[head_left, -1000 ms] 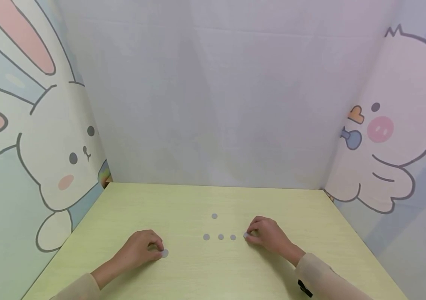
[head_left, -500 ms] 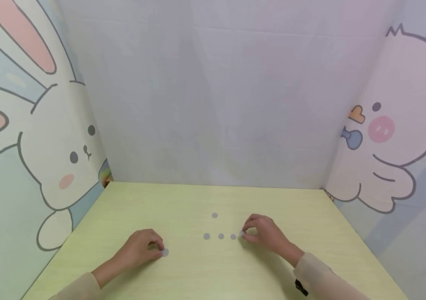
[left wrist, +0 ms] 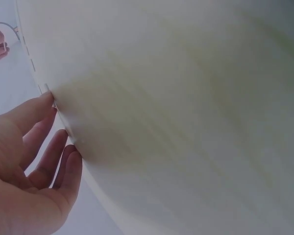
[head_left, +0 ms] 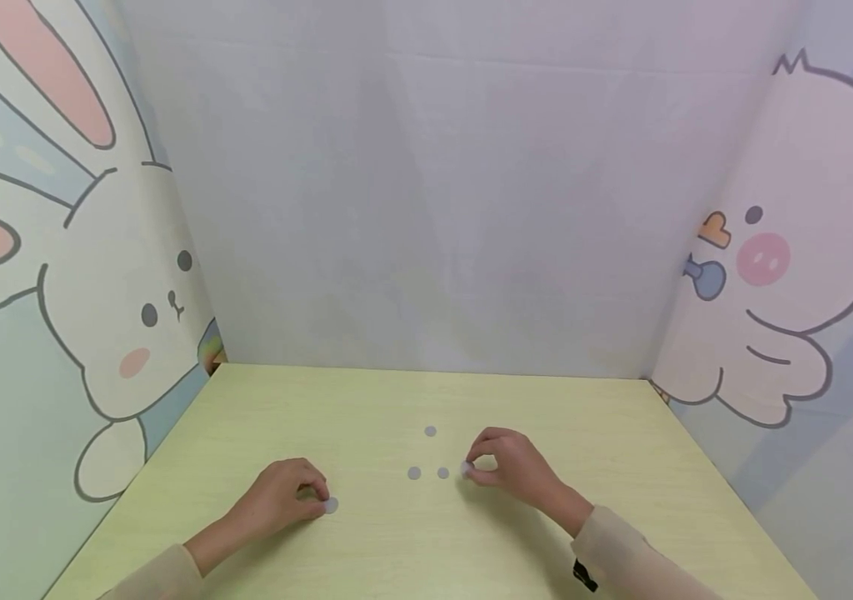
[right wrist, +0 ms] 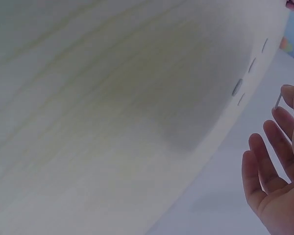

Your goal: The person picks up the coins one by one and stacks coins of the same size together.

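My left hand (head_left: pixel 280 497) rests low on the table's left part. Its thumb and finger pinch the edge of a grey coin (head_left: pixel 331 505), seen edge-on in the left wrist view. With its thumb and forefinger my right hand (head_left: pixel 520 471) pinches another coin (right wrist: pixel 278 100); the right wrist view shows it raised off the table. Three coins show uncovered between the hands: one farther back (head_left: pixel 430 431), a larger one (head_left: pixel 414 473) and a smaller one (head_left: pixel 443 472). The right wrist view shows a further coin near the held one; in the head view it is hidden.
The pale yellow table (head_left: pixel 284 417) ends at a plain light curtain (head_left: pixel 426 208) behind. Side cloths bear a cartoon rabbit (head_left: pixel 112 317) on the left and a cartoon figure (head_left: pixel 809 167) on the right.
My right hand has moved left with its coin and lifted it, so that in the head view it covers the coin that lay rightmost. The left hand has stayed put.
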Demonstrator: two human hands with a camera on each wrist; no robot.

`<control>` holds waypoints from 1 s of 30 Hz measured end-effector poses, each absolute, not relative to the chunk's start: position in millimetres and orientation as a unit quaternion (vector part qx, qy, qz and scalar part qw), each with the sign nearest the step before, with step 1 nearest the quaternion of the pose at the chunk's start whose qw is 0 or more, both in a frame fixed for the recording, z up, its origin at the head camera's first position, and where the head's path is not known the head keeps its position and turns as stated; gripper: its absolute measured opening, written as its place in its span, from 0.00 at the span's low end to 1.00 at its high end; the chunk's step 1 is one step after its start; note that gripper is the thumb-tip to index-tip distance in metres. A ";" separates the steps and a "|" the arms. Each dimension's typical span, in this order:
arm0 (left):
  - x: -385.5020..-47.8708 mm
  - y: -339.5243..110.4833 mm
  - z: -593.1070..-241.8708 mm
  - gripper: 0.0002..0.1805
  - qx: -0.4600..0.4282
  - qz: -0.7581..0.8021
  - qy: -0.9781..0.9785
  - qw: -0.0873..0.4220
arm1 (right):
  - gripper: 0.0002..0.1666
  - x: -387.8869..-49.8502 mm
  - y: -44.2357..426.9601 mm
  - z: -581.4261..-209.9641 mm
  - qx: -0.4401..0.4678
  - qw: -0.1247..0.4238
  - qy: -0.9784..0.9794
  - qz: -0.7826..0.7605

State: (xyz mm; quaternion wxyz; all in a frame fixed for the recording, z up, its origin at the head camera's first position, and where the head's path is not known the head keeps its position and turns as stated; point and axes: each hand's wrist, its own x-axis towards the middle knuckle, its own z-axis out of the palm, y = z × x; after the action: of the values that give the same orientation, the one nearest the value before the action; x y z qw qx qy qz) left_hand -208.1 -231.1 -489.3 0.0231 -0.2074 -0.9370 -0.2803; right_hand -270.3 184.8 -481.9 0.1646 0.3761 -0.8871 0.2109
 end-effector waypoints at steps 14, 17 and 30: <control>-208.3 -230.6 -489.8 0.08 -0.202 -0.277 -0.939 0.026 | 0.03 -269.8 146.7 -476.7 0.403 0.177 -0.869 0.224; -207.9 -230.9 -489.4 0.08 -0.202 -0.278 -0.939 0.025 | 0.03 -269.7 137.2 -475.7 0.407 0.183 -0.866 0.224; -208.8 -231.7 -490.6 0.08 -0.203 -0.280 -0.938 0.025 | 0.04 -265.4 97.5 -466.3 0.404 0.160 -0.872 0.227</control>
State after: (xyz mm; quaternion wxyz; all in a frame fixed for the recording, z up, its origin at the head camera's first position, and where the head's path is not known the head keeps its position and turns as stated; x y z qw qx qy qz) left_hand -208.8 -231.7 -490.6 0.0246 -0.2030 -0.9378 -0.2805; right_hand -265.4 97.5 -466.3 0.1603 0.4036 -0.8716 0.2273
